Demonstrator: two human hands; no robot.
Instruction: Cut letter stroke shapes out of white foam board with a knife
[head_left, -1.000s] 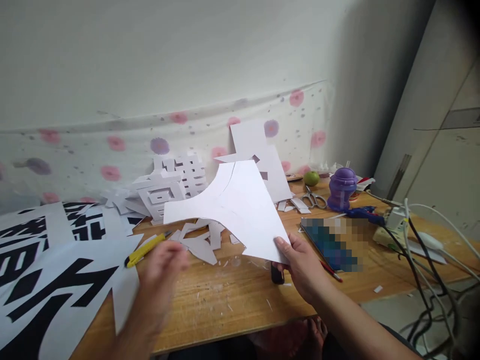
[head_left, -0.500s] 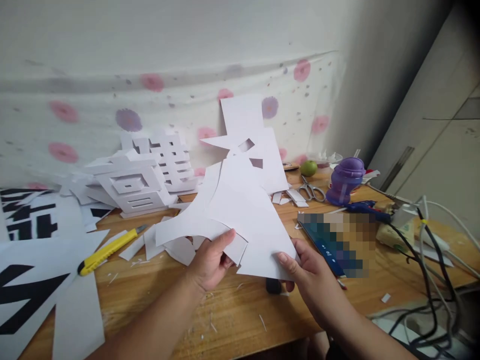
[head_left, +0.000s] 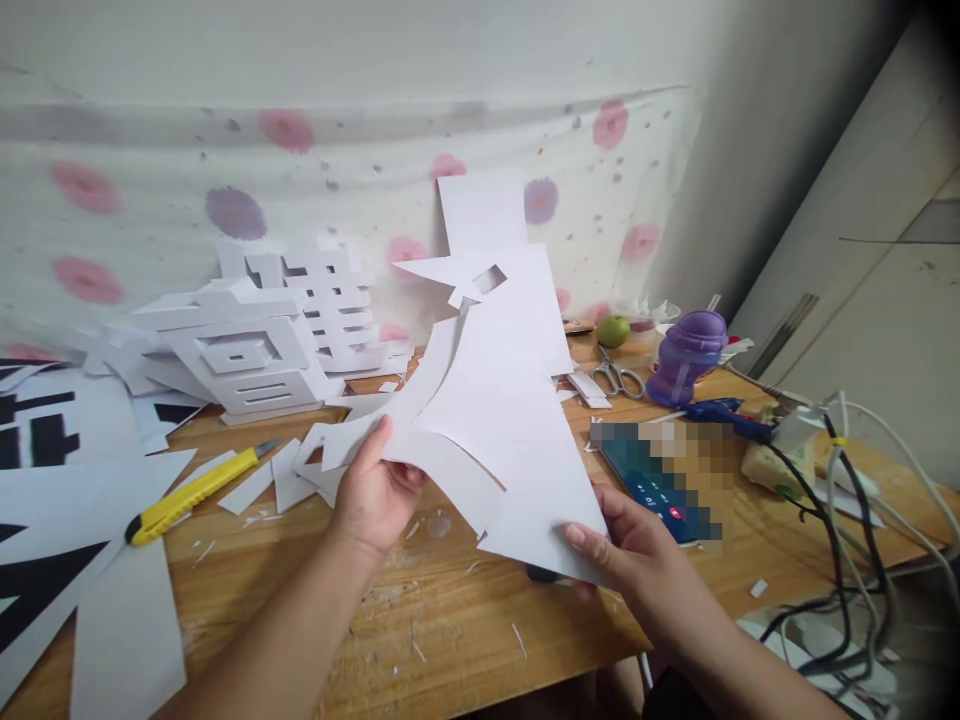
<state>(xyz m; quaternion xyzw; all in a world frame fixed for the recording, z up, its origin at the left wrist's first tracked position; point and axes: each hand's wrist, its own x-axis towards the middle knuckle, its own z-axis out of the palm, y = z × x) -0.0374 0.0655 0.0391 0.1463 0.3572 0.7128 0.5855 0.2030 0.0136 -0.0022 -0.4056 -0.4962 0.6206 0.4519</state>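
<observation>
I hold a large white cut sheet of card (head_left: 495,420) above the wooden table (head_left: 420,620), tilted up toward the wall. My left hand (head_left: 371,495) grips its left arm, thumb on top and fingers curled under. The sheet's lower right corner is pinched by my right hand (head_left: 637,555). A yellow utility knife (head_left: 191,492) lies on the table to the left of my left hand.
White block-letter cutouts (head_left: 255,345) lean against the flowered cloth on the wall. Sheets with black printed characters (head_left: 45,540) cover the left. Scissors (head_left: 616,375), a green fruit (head_left: 613,330), a purple bottle (head_left: 684,358), a blue glue gun (head_left: 724,415) and tangled cables (head_left: 847,530) crowd the right.
My left hand came up from the table and took hold of the sheet's left side. The sheet has tilted more upright and the view shifted down and right.
</observation>
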